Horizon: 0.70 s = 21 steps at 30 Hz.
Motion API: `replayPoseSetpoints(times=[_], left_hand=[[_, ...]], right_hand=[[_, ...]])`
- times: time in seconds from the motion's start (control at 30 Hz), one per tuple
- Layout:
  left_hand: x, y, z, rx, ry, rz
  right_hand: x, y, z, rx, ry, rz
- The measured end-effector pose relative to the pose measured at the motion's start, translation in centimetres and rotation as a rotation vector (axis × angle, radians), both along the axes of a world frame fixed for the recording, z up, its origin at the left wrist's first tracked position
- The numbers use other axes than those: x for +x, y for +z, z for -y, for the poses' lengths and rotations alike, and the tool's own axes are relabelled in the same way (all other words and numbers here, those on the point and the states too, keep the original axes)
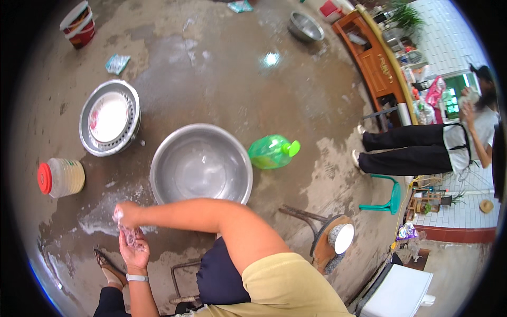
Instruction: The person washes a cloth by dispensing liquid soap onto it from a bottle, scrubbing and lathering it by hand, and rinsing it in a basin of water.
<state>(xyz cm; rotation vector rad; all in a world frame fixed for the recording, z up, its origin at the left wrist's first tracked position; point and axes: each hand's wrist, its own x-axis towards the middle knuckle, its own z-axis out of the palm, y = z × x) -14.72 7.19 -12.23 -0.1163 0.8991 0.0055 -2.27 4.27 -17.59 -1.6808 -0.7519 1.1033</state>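
Observation:
Both hands are together at the lower left, above the wet floor. My right hand (128,215) is closed around part of a wet, soapy, translucent wad (136,239); its exact kind cannot be told. Below it, my left hand (136,251) is palm up with the same wad across its palm and fingers, and a pale band circles that wrist. Right of the hands stands a large metal basin (202,162), partly covered by my right forearm. Against the basin's right side is a green plastic bottle with a green cap (273,151).
A metal basin holding a colander (134,95) and white plate (109,117), and a red-lidded jar (67,178), are at left. A wooden stool (323,247) bears bowls. A person (420,150) stands right, near a green stool (392,198). Another basin (305,25) and a bucket (81,31) are farther off.

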Motion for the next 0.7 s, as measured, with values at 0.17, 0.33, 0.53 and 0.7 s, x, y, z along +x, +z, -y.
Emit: replayPoseSetpoints(times=[0.17,0.33,0.53,0.7], left_hand=[[-3.4,-2.9,-3.5,0.041,-0.011,0.283],[-0.6,7.8,-2.9,0.254,-0.086,-0.264],[-3.0,6.6,-7.8,0.317,-0.305,-0.216],[-3.4,5.8,-7.4,0.177,-0.567,0.045]], right_hand=[[-3.1,8.0,-0.9,-0.11,0.1,0.244],[-7.7,11.4,-1.6,-0.035,-0.058,0.47],[-11.3,10.6,-6.0,-0.066,-0.499,0.385],[-9.9,5.2,-4.5,-0.078,-0.808,0.155]])
